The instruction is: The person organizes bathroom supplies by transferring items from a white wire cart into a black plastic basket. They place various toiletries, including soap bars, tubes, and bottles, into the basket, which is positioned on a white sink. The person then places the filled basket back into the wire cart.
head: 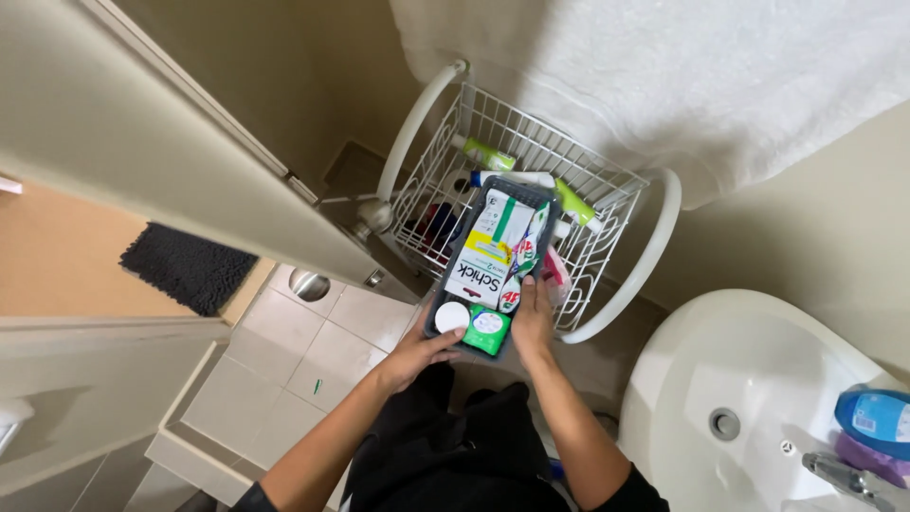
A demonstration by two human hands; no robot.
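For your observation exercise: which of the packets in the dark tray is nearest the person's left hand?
The round white container, at the tray's near-left corner by the left hand; the green packet sits beside it, farther right.

dark grey tray (438,301), white and green packets (502,228), bright green tub (489,330), white wire rack (607,248), white towel (682,76), blue bottle (877,422), charcoal mat (185,267), pale beige tiles (284,351)

Left hand (414,355) and right hand (531,322) grip the near end of a dark tray (439,303) of toiletries above a white wire basket (607,204).
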